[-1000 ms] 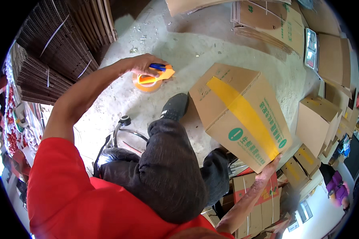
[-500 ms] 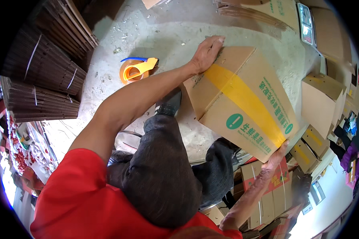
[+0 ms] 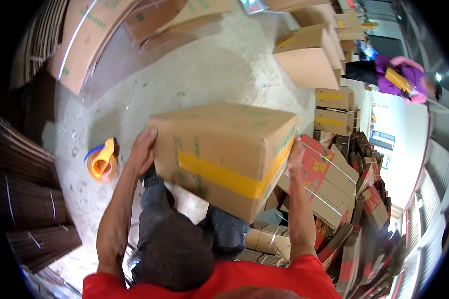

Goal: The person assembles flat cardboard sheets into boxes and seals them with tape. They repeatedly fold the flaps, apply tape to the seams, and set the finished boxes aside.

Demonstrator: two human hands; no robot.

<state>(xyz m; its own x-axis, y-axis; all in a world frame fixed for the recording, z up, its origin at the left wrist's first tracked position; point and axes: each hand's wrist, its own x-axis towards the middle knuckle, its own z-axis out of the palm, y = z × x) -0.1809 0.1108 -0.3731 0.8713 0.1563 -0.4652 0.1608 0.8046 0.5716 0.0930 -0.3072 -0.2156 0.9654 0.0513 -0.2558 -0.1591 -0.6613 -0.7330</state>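
A closed cardboard carton (image 3: pixel 212 134) is held up over my knees, slightly tilted. A strip of yellow tape (image 3: pixel 219 178) runs along its near side and round the corner onto the right end, and green print shows on it. My left hand (image 3: pixel 144 147) grips the carton's left end, thumb near the upper edge, its other fingers partly hidden. Against the right end my right hand (image 3: pixel 295 155) presses, closed on the box, slightly blurred. Left of my left hand, an orange tape dispenser (image 3: pixel 104 160) with a blue handle lies on the floor.
Bundled flat cardboard (image 3: pixel 35 199) is stacked at the left, with more sheets (image 3: pixel 184 20) at the far side. Open boxes (image 3: pixel 309 57) stand at the far right. Strapped red-and-brown cartons (image 3: pixel 329 184) lie beside my right arm. A person in purple (image 3: pixel 391 74) is farther off.
The carton has been turned from a steep slant to nearly level and brought in front of my knees. Both hands still hold it. My view has swung to the right.
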